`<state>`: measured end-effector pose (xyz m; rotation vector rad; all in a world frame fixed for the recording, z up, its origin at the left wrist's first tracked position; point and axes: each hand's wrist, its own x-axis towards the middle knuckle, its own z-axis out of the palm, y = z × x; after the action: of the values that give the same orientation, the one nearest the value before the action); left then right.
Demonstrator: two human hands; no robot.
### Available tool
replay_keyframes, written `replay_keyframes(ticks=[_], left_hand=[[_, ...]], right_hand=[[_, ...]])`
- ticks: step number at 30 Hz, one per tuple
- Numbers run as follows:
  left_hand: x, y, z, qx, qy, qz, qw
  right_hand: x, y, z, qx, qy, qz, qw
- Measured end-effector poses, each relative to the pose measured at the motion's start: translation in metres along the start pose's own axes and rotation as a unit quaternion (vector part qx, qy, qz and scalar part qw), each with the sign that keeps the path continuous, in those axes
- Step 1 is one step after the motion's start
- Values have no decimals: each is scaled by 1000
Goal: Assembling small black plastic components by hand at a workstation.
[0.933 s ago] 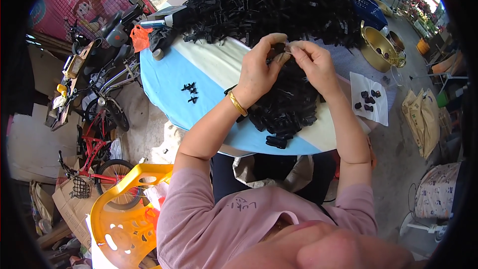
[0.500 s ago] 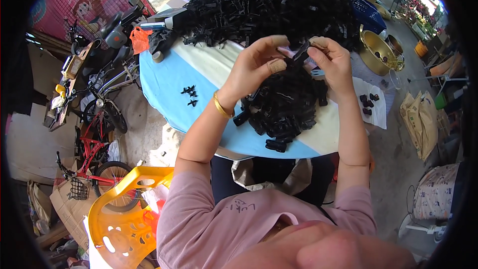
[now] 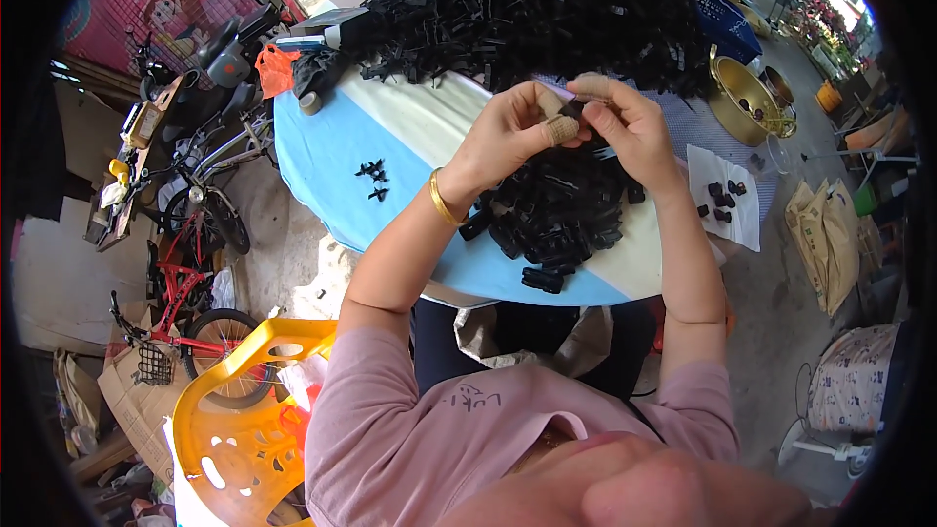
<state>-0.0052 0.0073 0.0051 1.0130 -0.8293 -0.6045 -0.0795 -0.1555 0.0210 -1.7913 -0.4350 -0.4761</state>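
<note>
My left hand [image 3: 517, 127] and my right hand [image 3: 625, 127] meet above the table, their fingertips closed together on a small black plastic piece [image 3: 576, 108]. Most of that piece is hidden by the fingers. Tan tape wraps some fingertips on both hands. Just below them lies a heap of black plastic parts [image 3: 561, 210], near the table's front edge. A far larger mound of thin black pieces [image 3: 527, 15] covers the back of the table. On the left, a few small black bits [image 3: 374, 176] rest on the blue and cream tablecloth [image 3: 332, 161].
A white sheet with dark small pieces [image 3: 723, 200] lies at the table's right. Beyond it stands a gold-coloured pot [image 3: 737, 102]. An orange bag [image 3: 276, 71] and a tape roll [image 3: 309, 103] sit at the left edge. A yellow chair [image 3: 234, 429] and bicycles [image 3: 200, 298] are left.
My hands have come closer together, the left moving right and the right moving slightly left. The black piece, plainly visible between them before, is now mostly covered by fingers.
</note>
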Motion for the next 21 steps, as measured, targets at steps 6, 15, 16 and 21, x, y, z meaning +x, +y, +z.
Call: replay_keyframes(ticks=[6,15,16,21], left_hand=[[1,-6,7,87,121,107,983],[-2,-15,6,177,119,180,960],[-3,-15,6,176,119,179,961],[-2,-5,6,453,133,269,839]], right_hand=[[-4,-5,5,-108,33,22,993],[-4,-8,11,-137,29,42,989],[-5,-9,11,-137,22,50,989],[0,-1,5,-123,5,82,989]])
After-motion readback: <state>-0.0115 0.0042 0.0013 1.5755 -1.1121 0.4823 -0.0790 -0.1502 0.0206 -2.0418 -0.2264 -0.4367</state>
